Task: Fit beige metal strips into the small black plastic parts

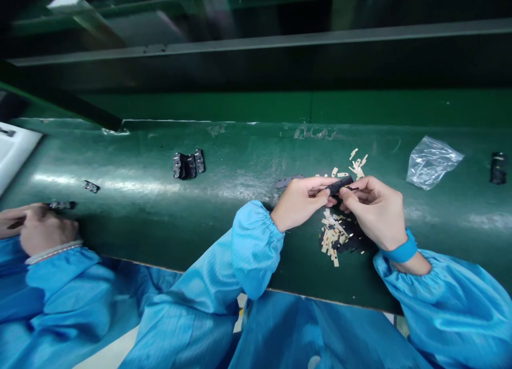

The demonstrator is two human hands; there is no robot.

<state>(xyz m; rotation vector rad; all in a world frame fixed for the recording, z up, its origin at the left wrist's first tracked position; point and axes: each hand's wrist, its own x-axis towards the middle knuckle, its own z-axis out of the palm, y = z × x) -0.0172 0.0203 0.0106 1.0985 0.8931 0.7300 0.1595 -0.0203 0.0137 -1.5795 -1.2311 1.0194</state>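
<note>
My left hand (300, 201) is closed round a narrow black plastic part (339, 185), holding it tilted above the green bench. At the part's right end, the fingertips of my right hand (374, 206) are pinched together; a thin dark piece shows by them, too small to name. Just below both hands lies a loose pile of cream strips (333, 235) mixed with small black pieces (352, 241). More cream strips (358, 166) are scattered beyond the fingers. A flat dark grey part (287, 181) lies behind my left hand, partly covered by it.
A clear plastic bag (434, 163) lies to the right, with a black part (498, 168) farther right. Several black parts (188, 165) stand together left of centre. At far left, a co-worker's hands (46, 227) hold a black part near a small black piece (92, 186).
</note>
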